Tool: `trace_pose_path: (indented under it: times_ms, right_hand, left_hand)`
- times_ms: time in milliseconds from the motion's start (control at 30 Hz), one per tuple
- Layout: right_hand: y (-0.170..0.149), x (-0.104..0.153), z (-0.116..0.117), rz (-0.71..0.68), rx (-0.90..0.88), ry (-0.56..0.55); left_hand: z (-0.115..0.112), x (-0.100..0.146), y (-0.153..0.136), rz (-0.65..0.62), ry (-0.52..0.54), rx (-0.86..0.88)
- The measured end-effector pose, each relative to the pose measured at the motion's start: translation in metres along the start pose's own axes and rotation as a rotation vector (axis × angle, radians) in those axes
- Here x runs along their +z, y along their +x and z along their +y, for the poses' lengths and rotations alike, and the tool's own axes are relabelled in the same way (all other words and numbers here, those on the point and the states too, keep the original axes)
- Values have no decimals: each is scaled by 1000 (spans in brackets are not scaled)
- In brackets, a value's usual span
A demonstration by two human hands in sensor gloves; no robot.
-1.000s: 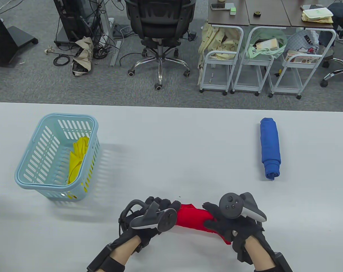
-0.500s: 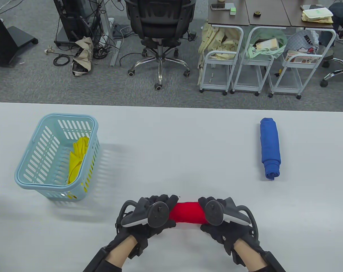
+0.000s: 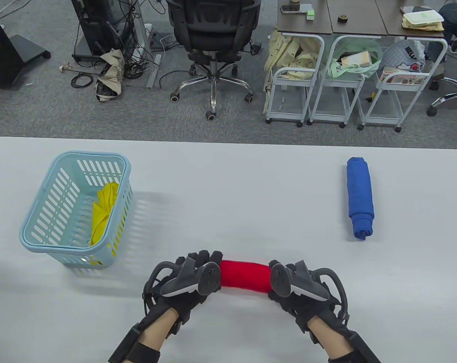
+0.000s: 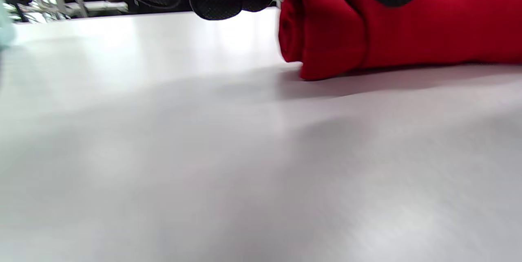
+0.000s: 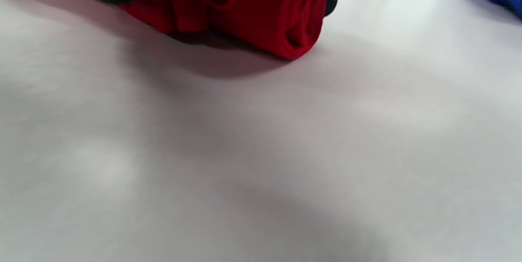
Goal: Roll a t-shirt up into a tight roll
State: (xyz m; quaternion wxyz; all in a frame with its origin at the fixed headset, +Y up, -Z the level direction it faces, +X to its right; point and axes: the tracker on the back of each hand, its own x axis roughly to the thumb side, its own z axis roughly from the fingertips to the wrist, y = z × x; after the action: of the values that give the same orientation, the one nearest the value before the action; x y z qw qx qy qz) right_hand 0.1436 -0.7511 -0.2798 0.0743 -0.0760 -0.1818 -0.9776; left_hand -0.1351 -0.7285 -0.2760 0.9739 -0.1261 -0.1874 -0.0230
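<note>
I see the red shirt (image 3: 244, 276) rolled into a tube lying crosswise on the table (image 3: 228, 181) near my edge, between my 2 hands. My left hand (image 3: 190, 278) grasps its left end, fingers curled over the top. My right hand (image 3: 292, 281) grasps the right end, where the spiral shows (image 5: 301, 13). A blue roll (image 3: 360, 198) lies well apart at right, and a basket (image 3: 75, 208) with yellow cloth (image 3: 103, 211) stands at left.

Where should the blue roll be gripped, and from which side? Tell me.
Judging by its pose, grip the blue roll across its middle, from above. It lies flat on the table, long axis running away from the person, sides clear; its spiral near end could unravel if pinched.
</note>
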Motion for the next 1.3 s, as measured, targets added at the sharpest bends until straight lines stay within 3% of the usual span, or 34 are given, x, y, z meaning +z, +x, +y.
trace_pose_path:
  times_ms: [167,333,433,700,800,867,1067,1133,1233,1300]
  right_hand:
    - [-40,-51,-20,337,85,-10]
    - [-78,-100,-34,652,235,72]
    - [-92,-116,-40,755,269,130]
    - [-102,-134,-52,859,299,173]
    - [-106,-127,-59,848,208,166]
    - [-107,-116,-70,829,162,104]
    - [-97,-39,-105,643,-39,-130]
    - [-85,-13,-102,479,-163,-202]
    - [-65,17,-93,373,-226,-295]
    - [-52,28,-81,298,-271,-289]
  left_hand:
    - [23,17,-31,80,165,121]
    - [29,23,-37,171,226,56]
    - [29,24,-37,185,230,44]
    - [29,23,-37,182,227,39]
    - [28,23,-39,186,224,49]
    - [27,22,-40,188,217,53]
    - [23,20,-37,182,204,51]
    - [23,20,-35,174,211,47]
    - [23,20,-33,168,218,40]
    - [22,20,-32,166,219,39]
